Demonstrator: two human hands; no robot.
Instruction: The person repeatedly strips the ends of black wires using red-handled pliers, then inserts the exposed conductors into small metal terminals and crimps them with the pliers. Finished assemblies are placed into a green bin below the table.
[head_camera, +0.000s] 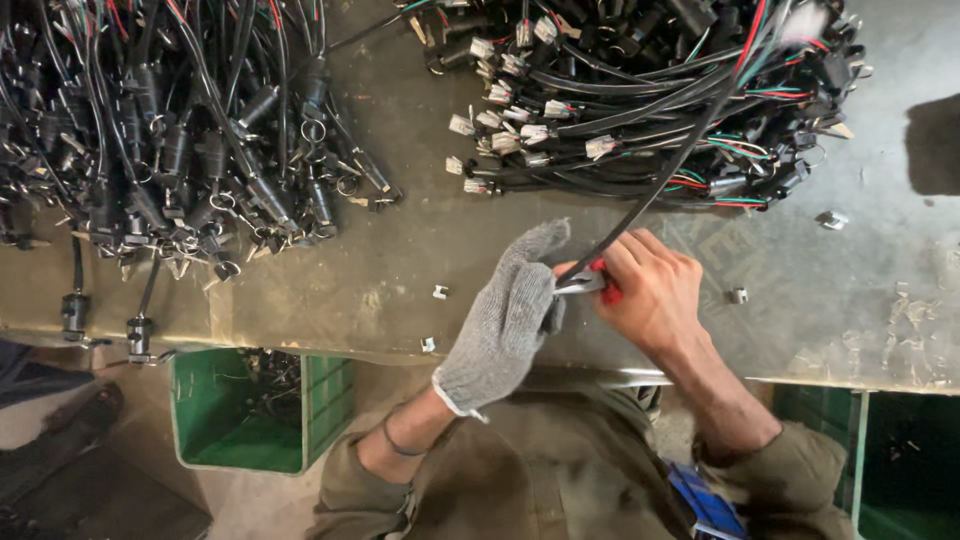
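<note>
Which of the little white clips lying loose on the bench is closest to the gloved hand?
The small white clip just left of the gloved left hand. Another clip lies lower at the bench edge; two others lie beyond the bare right hand.

The left hand wears a speckled grey knitted glove with a white cuff; the right hand is bare and grips a tool with red handles and a silvery tip. The cable running up from it is black. Toward the bench's far edge, both wire bundles are black: the right bundle shows white connectors and red and green strands, the left bundle silvery rings. The bench is dull olive-grey. Below its near edge sits a green crate.
</note>
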